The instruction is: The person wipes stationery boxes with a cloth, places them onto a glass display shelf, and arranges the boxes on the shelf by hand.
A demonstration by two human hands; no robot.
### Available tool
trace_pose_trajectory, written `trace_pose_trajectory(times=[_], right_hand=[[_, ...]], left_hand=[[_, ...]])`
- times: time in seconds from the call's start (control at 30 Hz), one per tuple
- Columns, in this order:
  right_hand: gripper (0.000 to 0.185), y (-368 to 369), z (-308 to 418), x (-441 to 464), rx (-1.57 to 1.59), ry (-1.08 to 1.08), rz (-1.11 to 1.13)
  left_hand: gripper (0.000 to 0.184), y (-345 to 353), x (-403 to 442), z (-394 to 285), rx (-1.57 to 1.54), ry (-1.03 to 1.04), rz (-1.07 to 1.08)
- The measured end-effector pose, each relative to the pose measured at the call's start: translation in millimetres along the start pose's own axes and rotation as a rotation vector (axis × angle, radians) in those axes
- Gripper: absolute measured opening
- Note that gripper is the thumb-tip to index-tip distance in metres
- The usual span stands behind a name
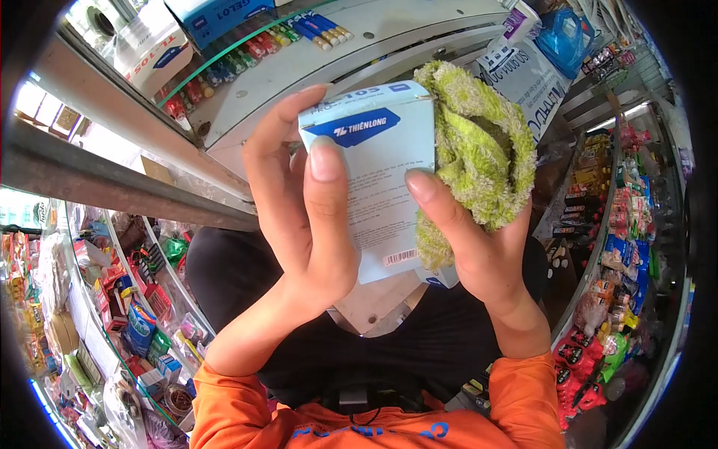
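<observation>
A light blue and white box (385, 187) marked THIÊNLONG is held up in front of my chest, its printed side and barcode facing me. My left hand (299, 202) grips its left side, thumb flat on the front and fingers behind the edge. In my right hand (479, 239) is a bunched, fluffy green cloth (486, 142), pressed against the right side of the box. The right thumb lies over the cloth's near edge at the box's front face. The fingers of that hand are mostly hidden behind the cloth.
Pens (318, 30) lie on a glass-edged shelf at the top, beside a blue box (217, 19) and a white box (149, 52). Packed display shelves flank me on both sides. A metal rail (127, 198) crosses at left. A blue plastic bag (565, 41) is at upper right.
</observation>
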State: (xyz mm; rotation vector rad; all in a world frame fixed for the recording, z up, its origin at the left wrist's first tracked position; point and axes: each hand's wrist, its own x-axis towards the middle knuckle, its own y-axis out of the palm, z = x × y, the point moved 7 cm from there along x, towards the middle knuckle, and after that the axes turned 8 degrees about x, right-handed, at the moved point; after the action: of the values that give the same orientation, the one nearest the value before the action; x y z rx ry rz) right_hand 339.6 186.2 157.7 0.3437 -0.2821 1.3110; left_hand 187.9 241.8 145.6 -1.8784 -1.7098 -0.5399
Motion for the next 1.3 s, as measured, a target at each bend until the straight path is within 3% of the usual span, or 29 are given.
trace_pose_trajectory(times=[0.13,0.23,0.3,0.4,0.47,0.5,0.57,0.6,0.67,0.73,0.8,0.87,0.93,0.97,1.07,1.1,1.2,1.3], right_hand=[[0.057,-0.7,-1.2,0.8,0.008,0.043,0.010],[0.058,-2.7,-1.6,-1.1,-0.004,0.096,0.015],[0.058,-3.7,-3.1,-1.2,-0.013,0.132,0.004],[0.061,0.6,-4.0,-0.7,0.039,0.109,0.024],[0.053,-0.3,7.6,-3.2,-0.009,-0.136,-0.083],[0.053,-4.6,8.9,-3.3,-0.009,-0.136,-0.083],[0.048,11.1,38.9,-17.0,-0.711,-0.658,0.151],[0.043,23.3,36.9,-26.0,-0.896,-0.782,0.280],[0.043,34.5,30.2,-29.2,-0.960,-0.912,0.234],[0.048,23.5,33.1,-19.6,-0.961,-0.907,0.242],[0.047,-4.4,37.2,5.8,-0.926,-0.557,0.046],[0.049,-12.6,36.0,4.4,-0.958,-0.564,-0.001],[0.050,7.5,45.4,-15.9,-0.978,-0.806,0.074],[0.049,21.7,45.7,-21.7,-1.001,-0.874,0.353],[0.046,13.7,33.8,-17.4,-0.987,-0.906,0.197],[0.043,1.0,36.8,-2.7,-0.936,-0.692,0.138],[0.039,-36.1,33.9,10.8,-0.689,-0.567,-0.090],[0.036,1.9,44.1,-10.9,-0.843,-0.780,0.177]], left_hand=[[0.041,0.7,1.5,3.6,-0.214,0.001,0.009],[0.041,-1.6,4.7,2.6,-0.172,-0.031,0.002],[0.046,-4.9,5.4,4.9,0.053,-0.056,-0.011],[0.045,-4.9,6.3,5.5,0.031,-0.044,-0.013],[0.040,-2.0,5.9,9.9,-0.093,-0.068,-0.013],[0.039,0.1,5.6,12.1,-0.218,-0.093,-0.011],[0.039,3.3,6.5,11.2,-0.239,-0.111,-0.024],[0.039,3.2,6.6,11.9,-0.257,-0.129,-0.038],[0.039,2.7,2.4,15.3,-0.330,-0.177,0.002],[0.039,0.1,4.5,10.2,-0.170,-0.074,0.028],[0.039,-0.7,3.6,9.7,-0.181,-0.076,0.023],[0.038,-1.0,5.5,9.4,-0.199,-0.068,0.018],[0.039,-1.5,4.5,6.9,-0.190,-0.072,0.033],[0.039,-2.0,6.0,2.0,-0.180,-0.072,0.010],[0.039,-1.4,4.7,3.2,-0.165,-0.028,0.067],[0.039,-2.0,7.8,6.0,-0.134,-0.045,0.021],[0.044,-8.8,7.7,10.5,-0.004,-0.111,-0.028],[0.045,-4.3,8.2,9.4,-0.055,-0.092,0.000]])
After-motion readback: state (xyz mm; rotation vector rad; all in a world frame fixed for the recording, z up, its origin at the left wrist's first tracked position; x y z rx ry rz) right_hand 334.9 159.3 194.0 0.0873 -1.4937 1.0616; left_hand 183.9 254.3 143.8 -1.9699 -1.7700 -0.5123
